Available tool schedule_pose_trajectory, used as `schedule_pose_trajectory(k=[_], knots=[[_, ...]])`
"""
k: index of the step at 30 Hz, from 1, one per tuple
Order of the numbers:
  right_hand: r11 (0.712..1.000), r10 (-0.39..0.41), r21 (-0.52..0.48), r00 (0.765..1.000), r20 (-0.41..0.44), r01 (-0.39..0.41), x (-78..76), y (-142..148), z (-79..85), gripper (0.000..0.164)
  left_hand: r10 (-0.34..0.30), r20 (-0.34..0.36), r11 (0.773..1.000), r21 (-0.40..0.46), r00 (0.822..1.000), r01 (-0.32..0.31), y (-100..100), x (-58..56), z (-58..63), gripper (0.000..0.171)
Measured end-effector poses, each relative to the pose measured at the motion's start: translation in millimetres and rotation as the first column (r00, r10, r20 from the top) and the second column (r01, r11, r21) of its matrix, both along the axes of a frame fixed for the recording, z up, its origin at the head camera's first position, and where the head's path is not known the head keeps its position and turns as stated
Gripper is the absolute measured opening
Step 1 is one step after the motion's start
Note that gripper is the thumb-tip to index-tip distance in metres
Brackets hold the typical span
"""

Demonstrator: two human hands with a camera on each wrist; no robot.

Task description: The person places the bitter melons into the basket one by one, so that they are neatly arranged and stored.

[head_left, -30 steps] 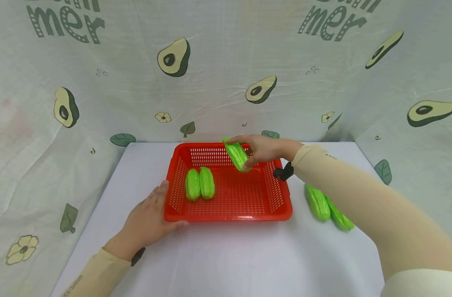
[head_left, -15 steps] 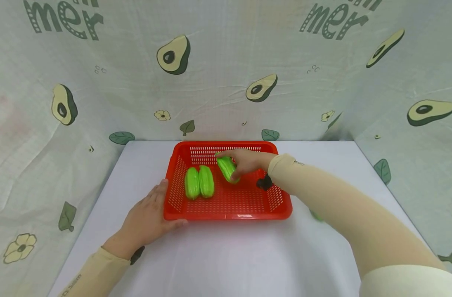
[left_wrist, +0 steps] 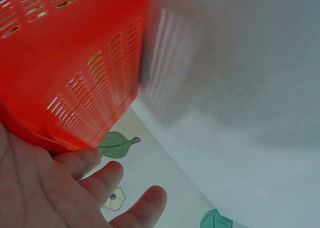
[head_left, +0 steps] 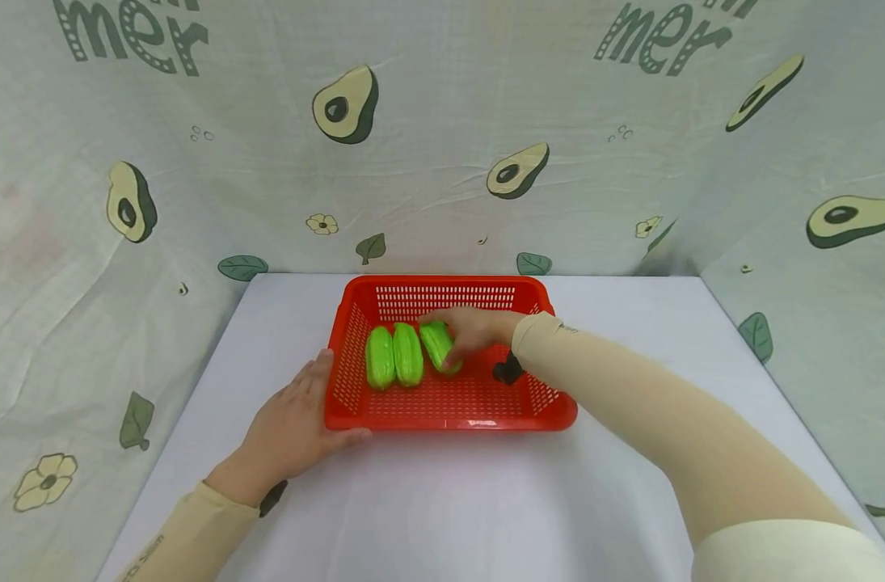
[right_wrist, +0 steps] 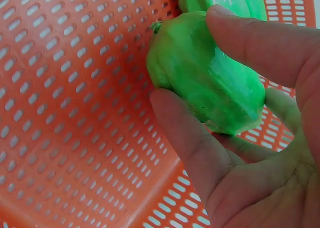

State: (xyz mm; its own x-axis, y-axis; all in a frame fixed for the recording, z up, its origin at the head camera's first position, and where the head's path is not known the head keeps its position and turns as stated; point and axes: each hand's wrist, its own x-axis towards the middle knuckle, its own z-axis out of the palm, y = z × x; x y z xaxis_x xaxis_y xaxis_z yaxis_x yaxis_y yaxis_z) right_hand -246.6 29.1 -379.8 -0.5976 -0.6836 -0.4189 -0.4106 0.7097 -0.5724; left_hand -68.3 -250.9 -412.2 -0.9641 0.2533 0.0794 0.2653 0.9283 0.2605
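The head view is bright and evenly lit, the light soft and diffuse. A white glint sits on the front rim of the red basket (head_left: 445,423), just below centre, and a faint reddish shadow tints the white tabletop (head_left: 442,509) under it. The left wrist view is dimmer — grey shade dulls the upper right, with blurry pale stripes near top centre. In the right wrist view, pale highlights gleam on the glossy green vegetable (right_wrist: 205,77).

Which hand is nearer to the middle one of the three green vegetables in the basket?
Right. The right hand is just beside the middle vegetable, holding the rightmost vegetable; the left hand is farther away, at the left side of the red basket.
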Motion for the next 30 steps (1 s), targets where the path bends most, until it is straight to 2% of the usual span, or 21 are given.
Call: schedule_pose_trajectory(k=[7,15,22,30], knots=[[1.0,-0.021,-0.008,1.0,0.007,0.021,2.5,-2.6,-7.6,0.087,0.002,-0.004,1.0,-0.002,1.0,-0.002,0.7,0.5,1.0,0.127],[0.999,-0.011,-0.043,1.0,-0.017,0.01,4.7,-4.4,-19.3,0.085,0.007,0.004,1.0,-0.003,1.0,-0.007,1.8,1.2,2.0,0.126],[0.999,-0.032,-0.028,0.999,0.003,0.032,9.8,-8.3,-18.5,0.082,0.003,0.004,1.0,-0.001,1.0,-0.003,2.2,1.7,1.9,0.126],[0.998,-0.06,-0.008,0.998,-0.01,0.06,14.1,-11.5,-15.9,0.082,0.004,-0.007,1.0,0.003,1.0,-0.004,2.0,1.6,1.3,0.127]])
